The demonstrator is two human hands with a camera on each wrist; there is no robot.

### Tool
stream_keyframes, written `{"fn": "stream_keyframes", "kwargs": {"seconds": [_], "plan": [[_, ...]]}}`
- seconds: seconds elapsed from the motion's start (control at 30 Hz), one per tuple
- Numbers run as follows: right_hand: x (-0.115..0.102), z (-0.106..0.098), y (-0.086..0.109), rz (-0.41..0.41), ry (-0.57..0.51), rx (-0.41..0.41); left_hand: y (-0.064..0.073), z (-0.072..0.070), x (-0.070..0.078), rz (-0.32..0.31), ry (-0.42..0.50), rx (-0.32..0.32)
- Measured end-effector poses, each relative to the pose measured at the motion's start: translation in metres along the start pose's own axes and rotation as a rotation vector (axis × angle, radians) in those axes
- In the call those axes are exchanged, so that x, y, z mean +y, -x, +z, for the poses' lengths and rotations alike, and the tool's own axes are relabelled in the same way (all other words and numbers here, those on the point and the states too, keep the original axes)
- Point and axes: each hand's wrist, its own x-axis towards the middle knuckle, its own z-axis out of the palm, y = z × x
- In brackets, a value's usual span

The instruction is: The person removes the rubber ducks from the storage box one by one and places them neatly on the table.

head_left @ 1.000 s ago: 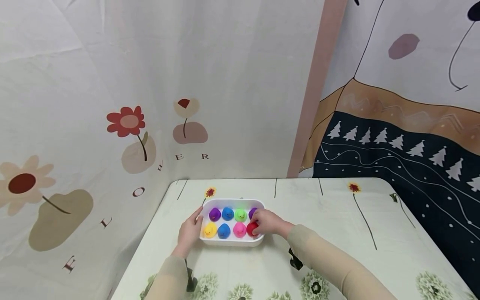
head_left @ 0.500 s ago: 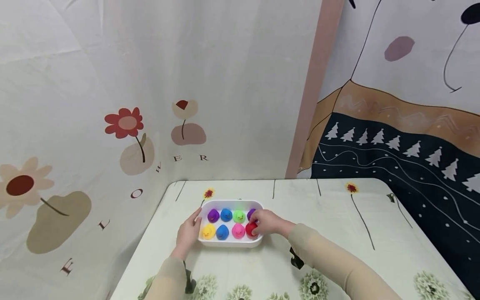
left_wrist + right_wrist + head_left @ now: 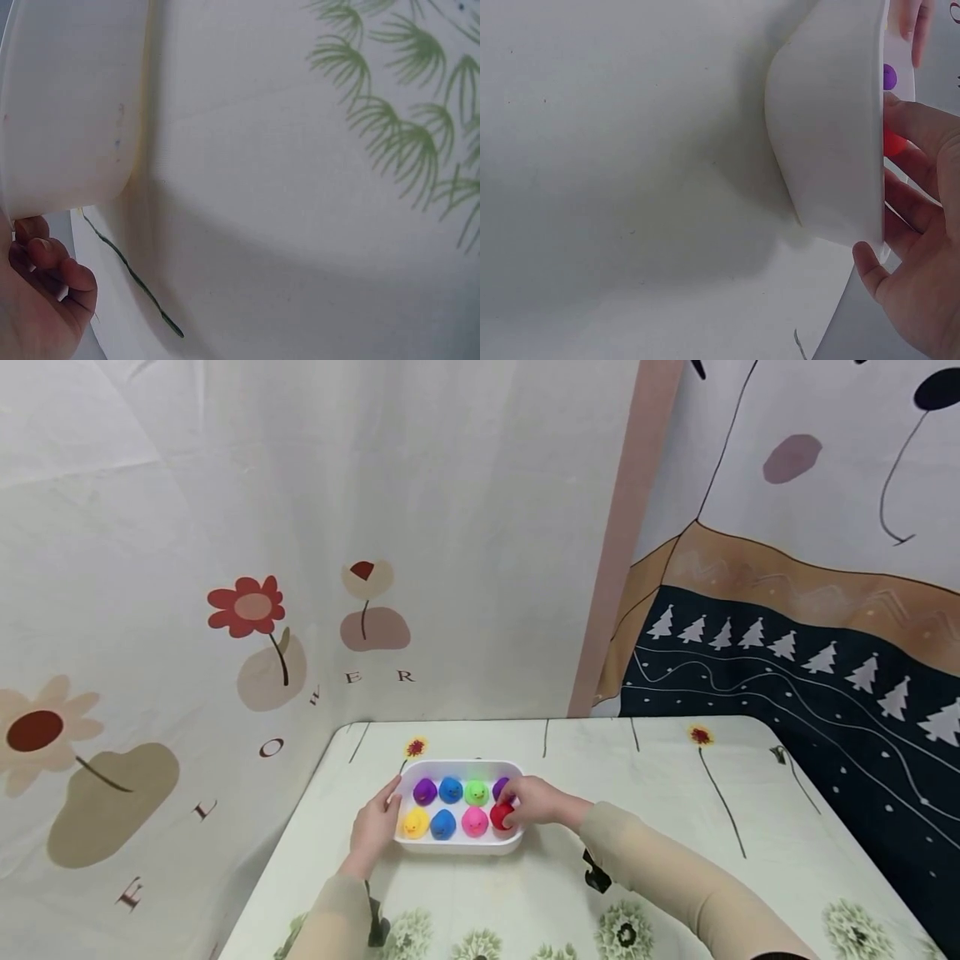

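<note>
A white plastic tray (image 3: pixel 459 847) sits on the table with small round rubber ducks in two rows. My left hand (image 3: pixel 372 828) grips its left end, thumb at the rim and fingers along the outer wall. My right hand (image 3: pixel 542 800) reaches over the right end and pinches a red rubber duck (image 3: pixel 501 816) in the front right corner. Beside it in the front row are a pink duck (image 3: pixel 475 822), a blue duck (image 3: pixel 442 825) and a yellow duck (image 3: pixel 416 822). Behind, a purple duck (image 3: pixel 500 788) is partly hidden by my right hand; a green duck (image 3: pixel 476 792) is next to it.
In the back row's left part are another blue duck (image 3: pixel 451 790) and another purple duck (image 3: pixel 424 792). The table (image 3: pixel 630 777) has a flower-printed cover. Printed curtains (image 3: pixel 465 527) hang behind it and along the left.
The whole scene shifts slightly left as the head view turns. Both hands keep their places at the tray, with the right fingers still at the red duck.
</note>
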Motion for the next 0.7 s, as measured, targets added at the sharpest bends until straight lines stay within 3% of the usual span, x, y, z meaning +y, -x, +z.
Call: {"fn": "stream_keyframes", "kwargs": {"seconds": [0.33, 0.53, 0.7], "plan": [[0.001, -0.004, 0.000, -0.039, 0.022, 0.009, 0.002, 0.000, 0.002, 0.023, -0.058, 0.014], [-0.003, -0.008, 0.002, -0.016, -0.020, 0.008, 0.003, -0.001, 0.003, 0.026, -0.051, 0.013], [-0.003, -0.013, 0.003, -0.043, -0.002, 0.028, 0.003, -0.001, 0.002, 0.025, -0.049, 0.011]]}}
